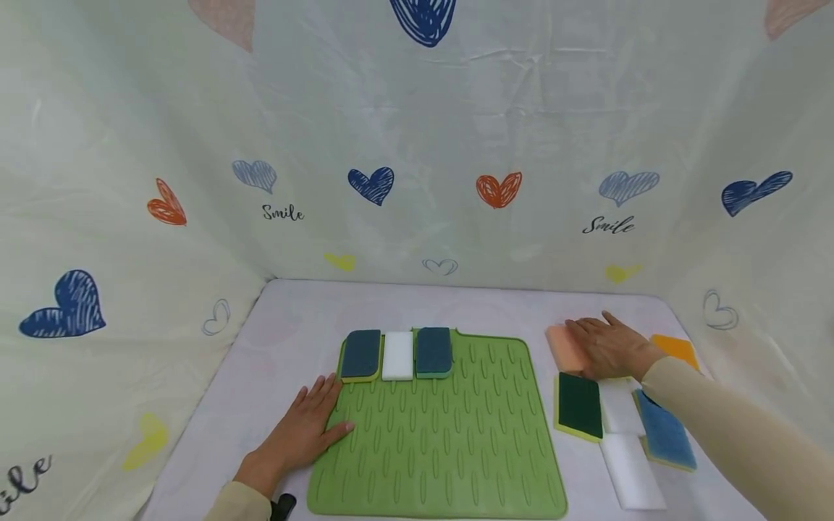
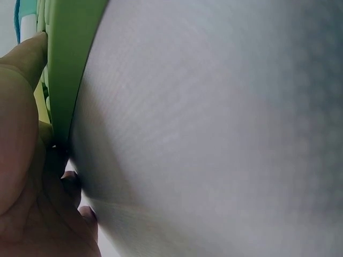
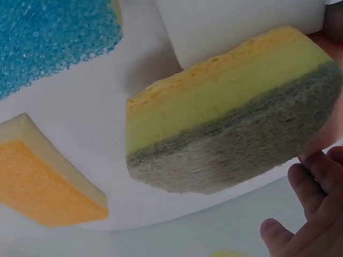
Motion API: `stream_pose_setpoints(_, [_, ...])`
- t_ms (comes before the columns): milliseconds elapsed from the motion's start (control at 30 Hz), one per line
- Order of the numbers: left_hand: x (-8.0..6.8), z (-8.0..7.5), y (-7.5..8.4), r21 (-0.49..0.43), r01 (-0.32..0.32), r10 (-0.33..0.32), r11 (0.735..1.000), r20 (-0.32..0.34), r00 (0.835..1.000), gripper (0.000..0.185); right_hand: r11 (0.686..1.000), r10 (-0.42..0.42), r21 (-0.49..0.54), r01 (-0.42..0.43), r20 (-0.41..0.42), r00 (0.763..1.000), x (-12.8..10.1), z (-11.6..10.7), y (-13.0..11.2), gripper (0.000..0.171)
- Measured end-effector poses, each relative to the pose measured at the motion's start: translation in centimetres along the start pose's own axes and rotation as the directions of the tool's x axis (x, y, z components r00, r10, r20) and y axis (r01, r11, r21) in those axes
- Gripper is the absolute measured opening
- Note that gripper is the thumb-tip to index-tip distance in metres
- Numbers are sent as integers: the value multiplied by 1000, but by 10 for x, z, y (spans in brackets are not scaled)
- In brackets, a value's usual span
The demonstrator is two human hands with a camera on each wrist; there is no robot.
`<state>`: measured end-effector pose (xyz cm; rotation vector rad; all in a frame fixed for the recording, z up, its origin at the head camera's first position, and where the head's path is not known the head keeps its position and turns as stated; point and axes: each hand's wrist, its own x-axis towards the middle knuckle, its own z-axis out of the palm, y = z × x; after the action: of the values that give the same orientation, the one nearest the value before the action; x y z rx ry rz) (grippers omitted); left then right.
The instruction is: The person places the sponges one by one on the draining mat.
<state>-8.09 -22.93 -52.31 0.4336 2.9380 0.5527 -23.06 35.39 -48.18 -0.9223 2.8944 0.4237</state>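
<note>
My left hand (image 1: 302, 427) rests at the left edge of a green ribbed mat (image 1: 443, 449), its fingers spread and the thumb on the mat's top. In the left wrist view the thumb (image 2: 27, 59) touches the mat's side. At the right, my right hand (image 1: 609, 347) pinches a peach sponge (image 1: 563, 349) between thumb and fingers, and covers part of it. Below the right palm stands a layered sponge (image 3: 230, 112) with a yellow middle and a grey scouring side. On the mat's far left lie a dark blue sponge (image 1: 361, 354), a white sponge (image 1: 398, 356) and a teal-edged sponge (image 1: 434, 352).
Near the right hand lie a dark green scouring sponge (image 1: 578, 405), a blue sponge (image 1: 667, 433), an orange sponge (image 1: 675, 351) and white blocks, one a long white block (image 1: 632, 472). A heart-printed curtain (image 1: 430, 130) stands behind the white table (image 1: 313, 311).
</note>
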Motion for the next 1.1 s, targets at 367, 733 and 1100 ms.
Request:
stream_pose_setpoints(367, [0,2,-2,13,6,-6,1000,2,1000,87,999,27,35,-18,-273,962,11,-17,-2,88])
stream_pose_setpoints(733, [1,3,-3,28,-15,15,999,-4,1000,85,1000,-14,-14,9,-362,932,26,-30,-16,89])
stream_pose_setpoints(1100, [1,1,-4,14,-8,8,1000,15,1000,86,997,-75,-49,60,-397,915,43,-41,-42,85])
